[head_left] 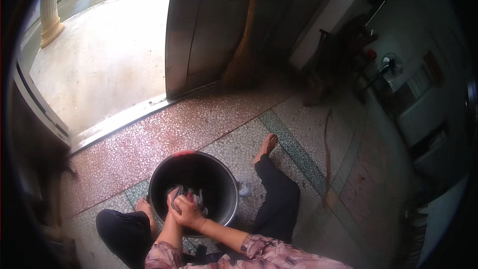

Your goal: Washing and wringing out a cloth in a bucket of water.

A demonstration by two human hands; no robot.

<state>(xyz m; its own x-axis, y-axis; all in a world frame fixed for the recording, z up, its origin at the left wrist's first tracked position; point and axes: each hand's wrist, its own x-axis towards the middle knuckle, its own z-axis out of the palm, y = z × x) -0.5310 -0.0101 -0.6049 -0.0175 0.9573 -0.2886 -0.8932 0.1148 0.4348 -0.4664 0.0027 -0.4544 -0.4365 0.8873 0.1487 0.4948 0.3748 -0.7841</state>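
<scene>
A dark round tub with a metallic-looking rim [234, 194] stands on the floor between my bare feet. Over its near left part, my left hand [174, 201] and my right hand [188, 212] are pressed together, both closed on a grey cloth [178, 194]. Below and to the right of the fingers, more bunched cloth in grey and white with a red patch [199, 200] shows within the tub. The tub's inside is dark, and its bottom cannot be made out. A red patch [183, 152] marks the far rim.
Around the tub lies a speckled terrazzo floor [231, 134] with green bands. A small whitish thing [245, 189] lies right of the tub. A straw broom [242, 48] leans on the dark door panel [201, 37]. A metal threshold [119, 123] crosses the open doorway. An electric fan [391, 63] stands far right.
</scene>
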